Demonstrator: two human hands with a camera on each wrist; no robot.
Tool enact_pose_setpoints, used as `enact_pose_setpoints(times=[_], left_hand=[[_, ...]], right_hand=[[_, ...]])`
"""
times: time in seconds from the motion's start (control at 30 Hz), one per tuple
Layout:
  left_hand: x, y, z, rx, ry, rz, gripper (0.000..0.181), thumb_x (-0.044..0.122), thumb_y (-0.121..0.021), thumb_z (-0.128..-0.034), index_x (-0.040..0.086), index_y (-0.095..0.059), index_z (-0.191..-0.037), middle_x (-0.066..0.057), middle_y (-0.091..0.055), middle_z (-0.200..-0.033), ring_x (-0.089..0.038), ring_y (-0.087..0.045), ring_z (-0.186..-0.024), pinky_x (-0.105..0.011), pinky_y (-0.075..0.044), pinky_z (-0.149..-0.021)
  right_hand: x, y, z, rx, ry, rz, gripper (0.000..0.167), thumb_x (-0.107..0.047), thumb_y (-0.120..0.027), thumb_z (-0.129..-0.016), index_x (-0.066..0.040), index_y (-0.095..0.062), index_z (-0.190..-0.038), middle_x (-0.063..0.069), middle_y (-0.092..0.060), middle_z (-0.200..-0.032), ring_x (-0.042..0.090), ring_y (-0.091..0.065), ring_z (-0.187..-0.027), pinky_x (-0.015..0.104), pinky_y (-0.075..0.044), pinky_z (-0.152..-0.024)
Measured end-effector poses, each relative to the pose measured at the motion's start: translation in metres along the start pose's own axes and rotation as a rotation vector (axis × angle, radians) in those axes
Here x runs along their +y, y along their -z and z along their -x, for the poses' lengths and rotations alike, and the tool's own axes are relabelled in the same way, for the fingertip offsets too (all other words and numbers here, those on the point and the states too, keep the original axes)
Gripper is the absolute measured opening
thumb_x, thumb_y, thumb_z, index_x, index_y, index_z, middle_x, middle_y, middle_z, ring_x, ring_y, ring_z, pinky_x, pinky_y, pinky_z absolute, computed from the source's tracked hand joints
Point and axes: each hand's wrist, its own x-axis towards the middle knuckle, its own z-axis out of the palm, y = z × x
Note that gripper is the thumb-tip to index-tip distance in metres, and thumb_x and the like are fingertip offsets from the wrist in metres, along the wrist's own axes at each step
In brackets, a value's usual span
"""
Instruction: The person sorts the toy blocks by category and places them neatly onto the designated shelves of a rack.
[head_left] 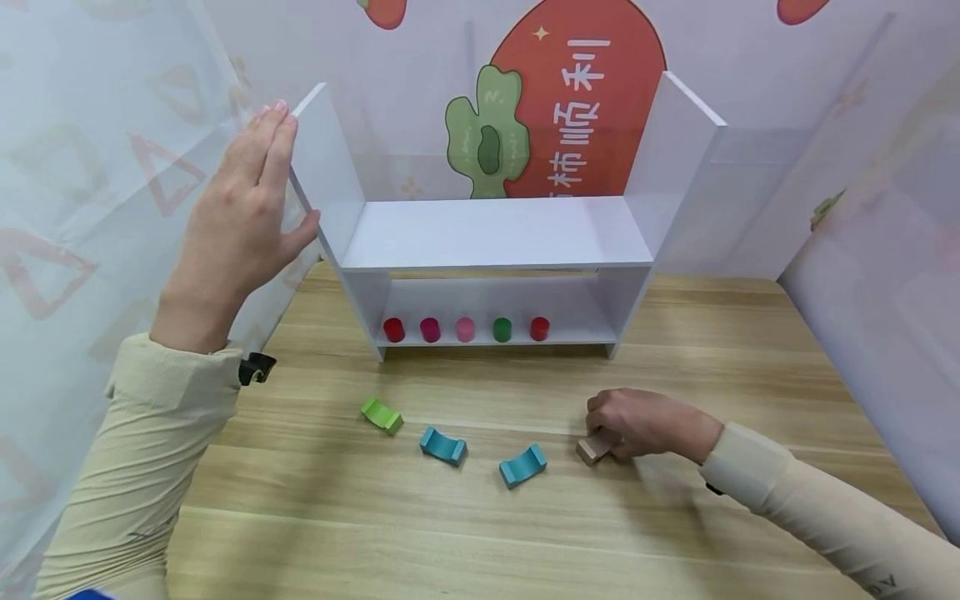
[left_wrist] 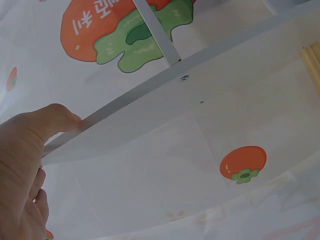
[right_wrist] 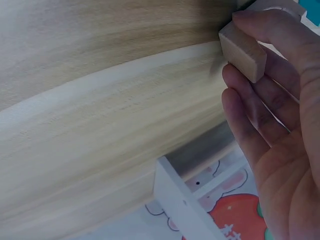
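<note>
right hand (head_left: 647,423) is pinching a block (right_wrist: 243,54) by its sides, prob light and stiff. left hand (head_left: 238,215) is gripping the shelf (head_left: 491,235).

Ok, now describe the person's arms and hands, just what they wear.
The left hand and right hand wear no gloves. The left sleeve and right sleeve are beige with small dark markings; a black piece shows at each wrist.

Back wall (head_left: 420,100): white; persimmon print (head_left: 540,100): orange-red; left wall (head_left: 75,108): triangle outlines (head_left: 147,175); table (head_left: 480,542): wood-grain
</note>
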Motion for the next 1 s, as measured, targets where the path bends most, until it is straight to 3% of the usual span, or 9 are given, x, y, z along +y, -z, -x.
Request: enact_pose_setpoints(times=[0.37,0.57,1.0], left_hand=[[0.001,0.001,0.0,-0.013,0.011,-0.011,0.094,0.005,-0.078,-0.086,-0.002,-0.027,-0.165,-0.021,-0.03,-0.173,-0.038,-0.027,-0.162,-0.041,-0.021,-0.137],[0.001,0.001,0.001,-0.008,0.004,-0.01,0.094,0.005,-0.077,-0.0855,-0.002,-0.027,-0.164,-0.021,-0.03,-0.173,-0.038,-0.028,-0.162,-0.04,-0.021,-0.138],[0.001,0.002,0.0,-0.018,0.005,-0.008,0.094,0.005,-0.077,-0.086,-0.002,-0.027,-0.165,-0.02,-0.029,-0.173,-0.038,-0.027,-0.162,-0.041,-0.021,-0.138]], right_hand=[[-0.005,0.036,-0.016,0.053,0.04,-0.047,0.026,-0.002,-0.085,-0.069,-0.016,-0.065,-0.077,-0.007,-0.058,-0.076,-0.001,-0.044,-0.07,0.015,-0.042,-0.059],[-0.011,0.065,-0.028,0.075,0.035,-0.094,0.023,0.0,-0.085,-0.073,-0.014,-0.069,-0.08,-0.008,-0.062,-0.076,0.0,-0.048,-0.07,0.014,-0.044,-0.058],[-0.03,0.131,-0.061,0.041,0.027,-0.052,0.015,-0.009,-0.087,-0.079,-0.013,-0.077,-0.089,-0.006,-0.068,-0.078,0.004,-0.053,-0.066,0.016,-0.051,-0.058]])
